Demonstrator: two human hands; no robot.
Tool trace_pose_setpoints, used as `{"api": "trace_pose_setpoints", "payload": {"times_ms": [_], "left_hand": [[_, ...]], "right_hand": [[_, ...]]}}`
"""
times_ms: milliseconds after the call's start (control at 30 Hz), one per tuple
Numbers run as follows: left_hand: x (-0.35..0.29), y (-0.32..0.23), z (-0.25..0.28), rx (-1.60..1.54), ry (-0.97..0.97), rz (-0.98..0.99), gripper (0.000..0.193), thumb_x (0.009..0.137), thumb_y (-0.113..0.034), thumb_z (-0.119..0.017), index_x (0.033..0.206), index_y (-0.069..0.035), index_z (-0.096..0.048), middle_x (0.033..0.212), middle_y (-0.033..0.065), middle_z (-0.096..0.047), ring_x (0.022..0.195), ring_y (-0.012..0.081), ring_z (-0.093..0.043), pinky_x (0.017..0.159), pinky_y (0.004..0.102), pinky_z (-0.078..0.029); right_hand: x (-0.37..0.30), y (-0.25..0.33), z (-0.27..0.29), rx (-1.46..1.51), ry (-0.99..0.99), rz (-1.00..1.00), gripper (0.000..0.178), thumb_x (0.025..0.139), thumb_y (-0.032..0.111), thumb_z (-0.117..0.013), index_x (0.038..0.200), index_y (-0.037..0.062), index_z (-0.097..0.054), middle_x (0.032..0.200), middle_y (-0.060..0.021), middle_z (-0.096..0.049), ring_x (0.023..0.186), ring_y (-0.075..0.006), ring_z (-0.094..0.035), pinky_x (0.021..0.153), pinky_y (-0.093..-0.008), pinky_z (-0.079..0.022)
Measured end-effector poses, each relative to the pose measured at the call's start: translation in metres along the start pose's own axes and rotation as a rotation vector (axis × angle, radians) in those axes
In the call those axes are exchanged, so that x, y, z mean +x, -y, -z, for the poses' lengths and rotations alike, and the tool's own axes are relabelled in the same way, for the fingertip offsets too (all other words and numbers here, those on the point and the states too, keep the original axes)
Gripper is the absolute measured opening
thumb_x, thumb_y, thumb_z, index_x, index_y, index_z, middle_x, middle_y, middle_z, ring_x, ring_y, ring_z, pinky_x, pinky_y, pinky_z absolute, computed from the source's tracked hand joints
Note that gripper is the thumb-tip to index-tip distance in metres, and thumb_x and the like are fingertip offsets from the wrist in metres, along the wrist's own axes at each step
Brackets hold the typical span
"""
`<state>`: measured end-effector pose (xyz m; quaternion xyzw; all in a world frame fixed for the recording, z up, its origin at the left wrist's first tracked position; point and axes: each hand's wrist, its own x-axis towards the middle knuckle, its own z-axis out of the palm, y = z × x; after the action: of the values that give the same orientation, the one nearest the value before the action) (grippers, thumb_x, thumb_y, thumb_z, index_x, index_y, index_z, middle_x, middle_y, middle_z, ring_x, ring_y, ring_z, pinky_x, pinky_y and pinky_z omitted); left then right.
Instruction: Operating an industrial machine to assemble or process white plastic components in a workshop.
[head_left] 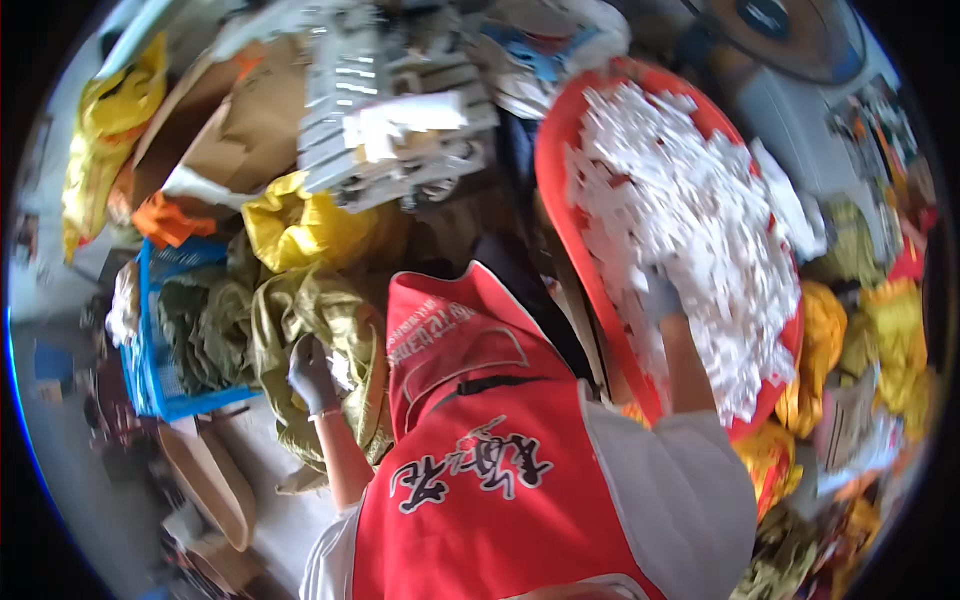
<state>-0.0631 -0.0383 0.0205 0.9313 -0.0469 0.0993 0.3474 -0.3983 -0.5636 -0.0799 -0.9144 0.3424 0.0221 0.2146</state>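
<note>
My left hand (315, 376), in a grey glove, is at the mouth of an olive-green woven sack (287, 322). Its fingers look curled, but blur hides what they hold, if anything. Some white material shows inside the sack beside this hand. On my right, a long red tub (562, 205) is heaped with thin white pieces like strips (680, 190). My right hand (659, 294), gloved in grey too, reaches into the near left part of that heap. Its fingertips are lost among the pieces, so their grip cannot be seen.
Left of the sack stands a blue plastic crate (150, 370) with dark green cloth-like material. Beyond it are a yellow bag (292, 228) and an open cardboard box (245, 130). A grey slatted plastic structure (340, 95) stands ahead. A fan (790, 35) is far right; orange-yellow sacks (815, 350) lie beside the tub.
</note>
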Motion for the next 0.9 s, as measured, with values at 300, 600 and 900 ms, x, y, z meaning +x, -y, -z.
{"api": "trace_pose_setpoints", "payload": {"times_ms": [300,600,900], "left_hand": [[0.072,-0.156,0.004,-0.058,-0.081,-0.549,0.021,0.082,-0.010,-0.064,0.101,-0.002,-0.064,0.106,0.0141,-0.064,0.100,0.0296,-0.061,0.088,0.0354,-0.047],[0.140,-0.270,-0.040,-0.165,0.138,-0.928,0.034,0.081,-0.014,-0.066,0.113,-0.005,-0.060,0.109,0.0150,-0.063,0.101,0.0313,-0.060,0.082,0.0355,-0.049],[0.149,-0.277,-0.050,-0.380,0.297,-0.755,0.024,0.079,-0.007,-0.065,0.103,-0.004,-0.062,0.094,0.0124,-0.066,0.080,0.0249,-0.065,0.073,0.0320,-0.051]], "right_hand": [[0.018,0.006,0.002,0.259,-0.165,0.021,0.050,0.086,0.015,-0.058,0.133,0.0057,-0.042,0.128,-0.0158,-0.049,0.112,-0.0332,-0.051,0.094,-0.0412,-0.042],[0.022,0.077,0.038,1.310,-0.167,-0.055,0.040,0.098,0.026,-0.046,0.131,0.0034,-0.044,0.112,-0.0055,-0.058,0.096,-0.0135,-0.058,0.080,-0.0286,-0.048],[0.065,0.192,0.128,1.459,-0.194,0.214,0.040,0.098,0.018,-0.043,0.135,0.0026,-0.040,0.124,-0.0075,-0.053,0.110,-0.0155,-0.053,0.095,-0.0322,-0.042]]}}
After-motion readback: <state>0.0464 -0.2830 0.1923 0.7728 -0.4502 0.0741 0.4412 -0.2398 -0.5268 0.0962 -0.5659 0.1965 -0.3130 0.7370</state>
